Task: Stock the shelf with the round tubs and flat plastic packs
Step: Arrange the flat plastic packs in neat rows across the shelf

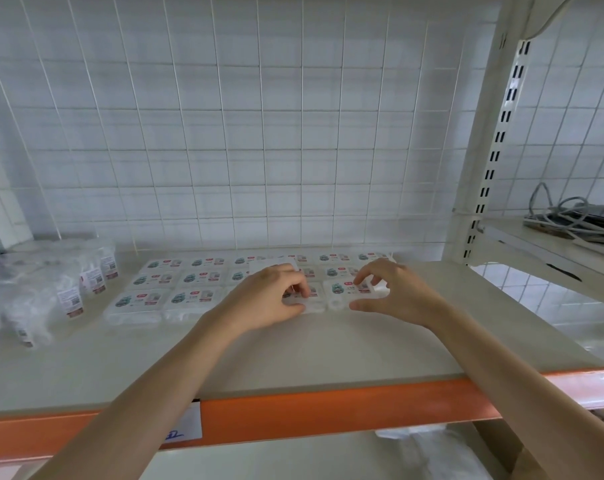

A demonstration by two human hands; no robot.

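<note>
Now both hands meet at the front row of flat packs [196, 287] on the shelf [293, 351]. The left hand [269, 301] grips the middle pack [314, 303], and the right hand [395, 294] pinches the neighbouring pack [342, 294] between fingertips and thumb. Wrapped round tubs [44, 289] stand further left.

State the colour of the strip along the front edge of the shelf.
Orange. The shelf's front edge strip shows best in the head view.

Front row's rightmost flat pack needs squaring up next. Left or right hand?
Right. The right hand brackets that rightmost pack, fingertips on its label, thumb at its near edge. The left hand grips the neighbouring pack and would have to let go and cross over.
</note>
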